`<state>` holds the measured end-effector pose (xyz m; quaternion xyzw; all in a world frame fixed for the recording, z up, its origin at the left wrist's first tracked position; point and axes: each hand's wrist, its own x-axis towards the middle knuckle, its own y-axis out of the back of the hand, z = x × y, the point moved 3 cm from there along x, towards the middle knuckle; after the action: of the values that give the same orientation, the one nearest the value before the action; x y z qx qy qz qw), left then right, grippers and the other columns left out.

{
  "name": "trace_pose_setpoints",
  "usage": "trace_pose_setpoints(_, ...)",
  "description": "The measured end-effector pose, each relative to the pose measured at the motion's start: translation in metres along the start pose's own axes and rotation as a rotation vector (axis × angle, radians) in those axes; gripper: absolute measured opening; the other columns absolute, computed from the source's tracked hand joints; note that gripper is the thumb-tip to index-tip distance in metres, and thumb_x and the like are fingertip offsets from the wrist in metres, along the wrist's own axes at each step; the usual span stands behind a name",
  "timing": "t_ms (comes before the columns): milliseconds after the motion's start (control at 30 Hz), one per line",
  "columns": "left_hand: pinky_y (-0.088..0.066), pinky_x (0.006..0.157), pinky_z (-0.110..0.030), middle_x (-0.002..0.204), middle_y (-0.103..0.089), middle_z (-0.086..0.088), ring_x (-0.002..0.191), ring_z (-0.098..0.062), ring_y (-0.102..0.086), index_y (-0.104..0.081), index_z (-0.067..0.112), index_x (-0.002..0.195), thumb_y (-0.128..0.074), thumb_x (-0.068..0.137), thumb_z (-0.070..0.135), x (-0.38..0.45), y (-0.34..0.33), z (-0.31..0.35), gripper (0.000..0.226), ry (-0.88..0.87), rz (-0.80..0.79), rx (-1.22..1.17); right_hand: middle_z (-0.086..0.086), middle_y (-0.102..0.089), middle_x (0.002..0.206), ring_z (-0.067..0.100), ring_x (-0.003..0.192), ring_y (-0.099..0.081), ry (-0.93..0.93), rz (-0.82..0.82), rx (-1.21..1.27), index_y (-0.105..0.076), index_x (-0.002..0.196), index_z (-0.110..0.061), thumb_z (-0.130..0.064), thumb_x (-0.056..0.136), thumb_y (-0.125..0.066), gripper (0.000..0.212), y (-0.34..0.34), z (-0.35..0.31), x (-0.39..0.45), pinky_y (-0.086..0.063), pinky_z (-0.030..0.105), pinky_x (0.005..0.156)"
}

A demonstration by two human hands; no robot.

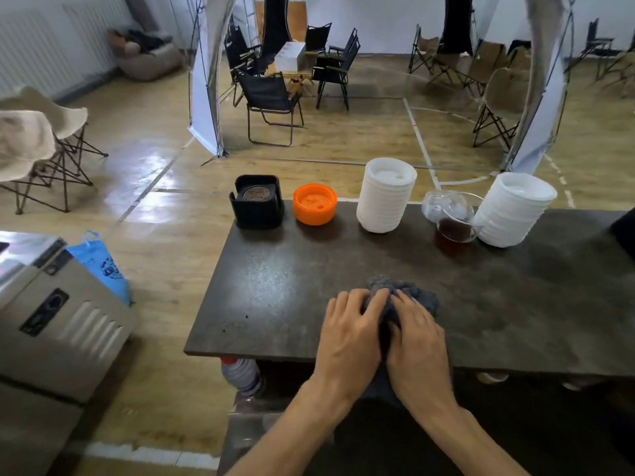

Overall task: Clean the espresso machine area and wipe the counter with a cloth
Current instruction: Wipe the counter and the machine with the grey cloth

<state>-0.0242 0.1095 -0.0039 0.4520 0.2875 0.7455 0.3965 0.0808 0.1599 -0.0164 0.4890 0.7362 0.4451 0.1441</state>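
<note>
A crumpled grey cloth (410, 293) lies on the dark stone counter (275, 286), near its front edge. Both hands press down on it side by side. My left hand (350, 334) covers the cloth's left part with fingers spread over it. My right hand (417, 341) rests on the right part, fingers pointing up-left. Part of the cloth hangs over the counter's front edge between my wrists. No espresso machine is in view.
Along the counter's far edge stand a black coaster holder (257, 202), an orange lid (314, 203), two stacks of white lids (385, 195) (513, 209) and a plastic cup of dark drink (454, 223). A metal appliance (55, 304) stands at left. A bottle (242, 374) sits under the counter.
</note>
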Motion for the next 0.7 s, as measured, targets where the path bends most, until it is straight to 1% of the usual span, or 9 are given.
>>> trace_pose_setpoints(67,-0.039,0.087,-0.032,0.115,-0.06,-0.003,0.1,-0.02,-0.053,-0.058,0.019,0.127,-0.065,0.082,0.015,0.007,0.019,-0.02,0.046,-0.035,0.052,0.084,0.005,-0.051,0.147,0.017,0.138,-0.045,0.032,-0.038,0.195,-0.047,0.145,-0.014,-0.01,0.098,-0.054,0.047,-0.01,-0.021,0.011,-0.04,0.044,0.111)
trace_pose_setpoints(133,-0.037,0.088,-0.034,0.116,-0.061,-0.005,0.103,-0.023,-0.053,-0.062,0.019,0.125,-0.065,0.08,0.014,0.015,0.044,-0.051,0.045,-0.03,0.072,0.19,0.002,-0.048,0.149,0.016,0.14,-0.041,0.051,-0.091,0.279,-0.043,0.147,-0.017,-0.018,0.102,-0.047,0.046,-0.03,-0.053,0.025,-0.036,0.044,0.112)
trace_pose_setpoints(233,-0.041,0.09,-0.037,0.122,-0.062,-0.005,0.109,-0.026,-0.055,-0.062,0.021,0.126,-0.056,0.084,0.017,0.015,0.08,-0.111,0.042,0.033,0.002,0.31,0.0,-0.025,0.164,0.019,0.152,-0.014,0.1,-0.184,0.055,-0.024,0.157,-0.02,-0.037,0.105,-0.029,0.055,-0.078,-0.108,0.037,-0.014,0.043,0.123)
trace_pose_setpoints(300,-0.044,0.091,-0.039,0.125,-0.061,-0.002,0.11,-0.025,-0.055,-0.06,0.022,0.127,-0.048,0.086,0.022,0.002,0.099,-0.148,0.043,0.095,-0.03,0.327,0.0,-0.01,0.167,0.021,0.154,0.001,0.143,-0.238,-0.062,-0.012,0.159,-0.021,-0.042,0.105,-0.022,0.06,-0.109,-0.136,0.039,-0.002,0.044,0.124)
trace_pose_setpoints(367,-0.044,0.094,-0.043,0.131,-0.059,-0.001,0.115,-0.026,-0.053,-0.058,0.023,0.13,-0.043,0.088,0.024,-0.012,0.11,-0.181,0.045,0.187,-0.043,0.28,0.001,-0.001,0.168,0.025,0.153,0.009,0.182,-0.281,-0.143,-0.006,0.16,-0.022,-0.043,0.104,-0.019,0.061,-0.136,-0.158,0.04,0.005,0.047,0.123)
trace_pose_setpoints(400,-0.042,0.1,-0.044,0.138,-0.055,-0.001,0.121,-0.026,-0.051,-0.055,0.022,0.135,-0.043,0.092,0.021,-0.017,0.11,-0.195,0.045,0.254,-0.05,0.218,0.002,0.003,0.168,0.027,0.153,0.011,0.194,-0.292,-0.179,-0.005,0.159,-0.023,-0.043,0.104,-0.019,0.061,-0.146,-0.166,0.043,0.007,0.048,0.122)
trace_pose_setpoints(500,-0.026,0.117,-0.038,0.158,-0.031,-0.002,0.143,-0.019,-0.031,-0.038,0.02,0.15,-0.04,0.102,0.016,-0.019,0.102,-0.217,0.048,0.423,-0.117,-0.032,0.002,0.005,0.167,0.029,0.152,0.013,0.214,-0.312,-0.256,-0.004,0.159,-0.026,-0.042,0.103,-0.021,0.061,-0.157,-0.179,0.053,0.008,0.049,0.122)
trace_pose_setpoints(633,-0.015,0.12,-0.025,0.163,-0.01,0.006,0.148,-0.007,-0.013,-0.025,0.023,0.154,-0.039,0.103,0.024,-0.035,0.103,-0.208,0.053,0.423,-0.131,-0.182,0.0,0.004,0.167,0.022,0.152,0.014,0.288,-0.348,-0.227,-0.007,0.159,-0.028,-0.044,0.103,-0.021,0.061,-0.145,-0.17,0.04,0.01,0.042,0.122)
trace_pose_setpoints(700,-0.014,0.119,-0.022,0.163,-0.004,0.011,0.148,-0.002,-0.009,-0.022,0.026,0.155,-0.039,0.103,0.03,-0.061,0.105,-0.2,0.055,0.391,-0.123,-0.211,0.001,-0.004,0.167,0.019,0.152,0.01,0.328,-0.32,-0.204,-0.017,0.159,-0.026,-0.046,0.101,-0.022,0.061,-0.135,-0.166,0.014,0.007,0.038,0.123)
